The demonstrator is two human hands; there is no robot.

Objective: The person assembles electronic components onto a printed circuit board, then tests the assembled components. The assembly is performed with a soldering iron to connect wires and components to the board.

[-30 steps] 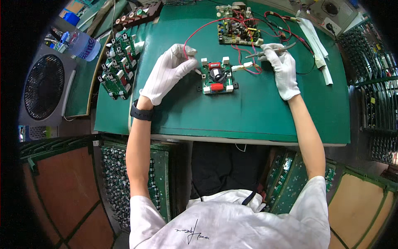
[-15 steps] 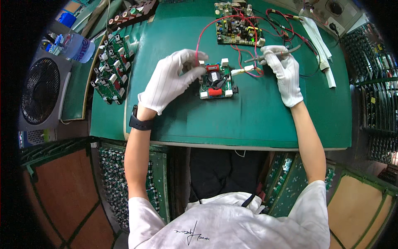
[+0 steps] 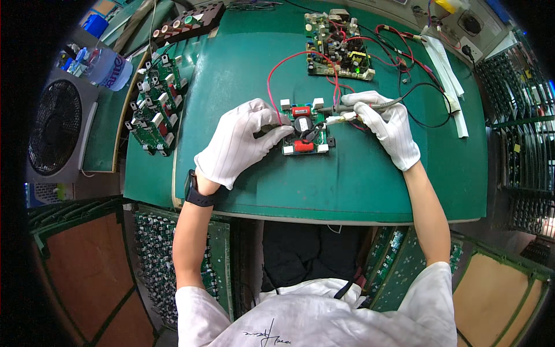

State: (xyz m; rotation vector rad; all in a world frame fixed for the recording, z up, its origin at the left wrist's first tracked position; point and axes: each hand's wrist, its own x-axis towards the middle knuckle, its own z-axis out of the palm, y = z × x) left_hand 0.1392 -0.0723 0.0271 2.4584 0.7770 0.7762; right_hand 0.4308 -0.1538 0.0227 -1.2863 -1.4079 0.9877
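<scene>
A small green circuit board [image 3: 288, 136] with two red components and a round black coil lies on the green mat. My left hand [image 3: 240, 141], in a white striped glove, pinches the end of a red wire [image 3: 269, 78] at the board's left edge. My right hand [image 3: 386, 127], gloved alike, grips a slim grey test probe [image 3: 373, 107] whose tip points left over the board's upper right side. Below the probe, a white connector [image 3: 341, 118] joins the board's right side, close to my right fingertips. What the wire end touches is hidden by my left fingers.
A larger populated circuit board [image 3: 338, 46] with a lit green spot sits farther back, wired to red and black cables [image 3: 399, 55]. Several boards [image 3: 155, 110] stand at left, near a fan [image 3: 55, 127] and a water bottle [image 3: 110, 69]. White strips [image 3: 448, 87] lie at right.
My left hand has brought the red wire down to the board's left edge. My right hand has moved the probe left and down to the board. The whole view has shifted slightly.
</scene>
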